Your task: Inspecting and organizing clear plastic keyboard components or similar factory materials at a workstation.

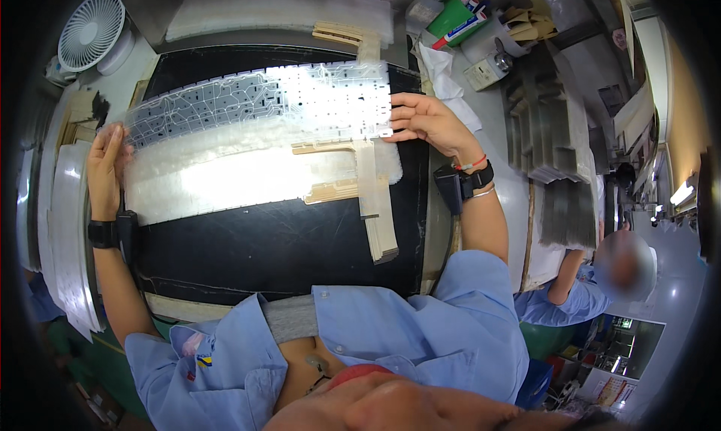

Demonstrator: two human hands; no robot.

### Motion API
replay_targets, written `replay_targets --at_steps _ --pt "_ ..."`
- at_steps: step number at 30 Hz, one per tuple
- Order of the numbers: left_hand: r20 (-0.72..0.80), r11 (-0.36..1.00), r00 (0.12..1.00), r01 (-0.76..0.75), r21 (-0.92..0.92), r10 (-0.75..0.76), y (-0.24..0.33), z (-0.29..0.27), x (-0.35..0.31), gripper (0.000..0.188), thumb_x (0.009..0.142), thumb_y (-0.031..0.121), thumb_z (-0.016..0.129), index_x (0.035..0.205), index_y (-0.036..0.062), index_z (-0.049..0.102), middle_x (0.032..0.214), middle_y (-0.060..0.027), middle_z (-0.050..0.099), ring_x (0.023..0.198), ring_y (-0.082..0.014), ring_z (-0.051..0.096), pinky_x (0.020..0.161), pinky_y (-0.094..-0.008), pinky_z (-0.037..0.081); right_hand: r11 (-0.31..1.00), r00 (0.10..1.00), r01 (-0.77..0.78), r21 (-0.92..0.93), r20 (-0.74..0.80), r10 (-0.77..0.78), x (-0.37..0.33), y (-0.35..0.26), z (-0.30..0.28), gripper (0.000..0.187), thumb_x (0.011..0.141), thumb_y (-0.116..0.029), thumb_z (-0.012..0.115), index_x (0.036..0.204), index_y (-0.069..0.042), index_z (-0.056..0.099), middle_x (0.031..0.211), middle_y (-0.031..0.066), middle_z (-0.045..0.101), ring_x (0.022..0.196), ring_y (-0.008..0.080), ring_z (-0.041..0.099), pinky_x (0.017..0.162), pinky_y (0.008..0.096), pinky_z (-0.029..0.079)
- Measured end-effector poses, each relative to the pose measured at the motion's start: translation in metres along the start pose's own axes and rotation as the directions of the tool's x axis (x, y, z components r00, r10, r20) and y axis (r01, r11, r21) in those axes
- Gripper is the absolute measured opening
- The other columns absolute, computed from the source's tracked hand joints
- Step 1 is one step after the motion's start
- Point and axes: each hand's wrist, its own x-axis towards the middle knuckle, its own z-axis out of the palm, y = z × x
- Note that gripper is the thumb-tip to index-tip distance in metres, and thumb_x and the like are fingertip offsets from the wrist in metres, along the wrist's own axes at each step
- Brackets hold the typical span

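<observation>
Crosswise between hands (107, 160) (431, 123), patterned sheet (251, 102)

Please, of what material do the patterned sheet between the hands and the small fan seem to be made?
The patterned sheet: probably thin, glossy plastic film, because light glares strongly off its smooth face. The fan: likely moulded white plastic, satin finish, judging by its even colour and fine ribs.

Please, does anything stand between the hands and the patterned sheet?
Nothing visible does. The left hand is at the left end of the patterned sheet, the right hand at its right end; a beige stack lies nearer the body.
</observation>
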Motion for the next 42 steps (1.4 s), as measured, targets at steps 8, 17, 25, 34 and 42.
replay_targets --at_steps 8,17,25,34,42 --pt "-0.018 1.0 1.0 0.004 0.023 -0.004 0.002 0.003 -0.001 0.026 0.089 0.022 0.061 0.11 0.0054 0.058 0.096 -0.0016 0.062 0.069 -0.0042 0.055 0.059 -0.0149 0.045 0.999 0.982 -0.032 -0.015 -0.188 0.028 0.005 0.001 0.003 0.025 0.091 -0.013 0.053 0.11 0.002 0.058 0.098 0.0117 0.064 0.075 0.015 0.065 0.068 0.0264 0.057" --pt "-0.029 0.999 1.0 -0.009 0.036 0.01 0.003 0.003 -0.002 0.027 0.089 0.021 0.062 0.11 0.0047 0.058 0.094 0.0006 0.061 0.069 -0.0031 0.055 0.06 -0.0149 0.045 0.986 0.961 0.13 -0.107 -0.233 -0.152 0.014 0.011 0.01 0.018 0.084 -0.01 0.066 0.099 -0.001 0.062 0.077 0.0002 0.063 0.062 0.0033 0.054 0.056 0.0168 0.046" --pt "0.033 0.995 0.994 -0.1 0.003 0.1 0.004 0.006 -0.006 0.03 0.09 0.013 0.058 0.119 0.0048 0.053 0.082 0.0016 0.059 0.068 -0.0037 0.055 0.061 -0.0164 0.048 0.987 0.956 0.115 -0.111 -0.258 -0.14 0.015 0.016 0.009 0.022 0.084 -0.009 0.065 0.105 -0.001 0.062 0.075 -0.0013 0.061 0.061 0.003 0.051 0.054 0.0165 0.043" --pt "0.013 0.992 0.992 -0.123 -0.01 0.123 0.014 0.009 -0.01 0.044 0.091 0.01 0.056 0.132 0.0053 0.041 0.09 -0.0026 0.062 0.068 -0.0053 0.056 0.057 -0.0167 0.046 0.979 0.943 0.127 -0.158 -0.286 -0.169 0.019 0.021 0.003 0.027 0.085 -0.01 0.064 0.111 -0.001 0.061 0.077 -0.0024 0.059 0.062 0.003 0.049 0.054 0.017 0.043" --pt "0.066 0.987 0.985 -0.159 0.019 0.157 0.017 0.012 -0.01 0.052 0.09 0.011 0.054 0.138 0.0061 0.034 0.087 -0.0039 0.065 0.061 -0.0017 0.048 0.048 -0.0149 0.036 0.966 0.878 0.118 -0.231 -0.43 -0.21 0.019 0.027 -0.009 0.026 0.087 -0.012 0.061 0.111 -0.003 0.062 0.082 -0.0018 0.059 0.065 0.0039 0.049 0.055 0.0175 0.043"
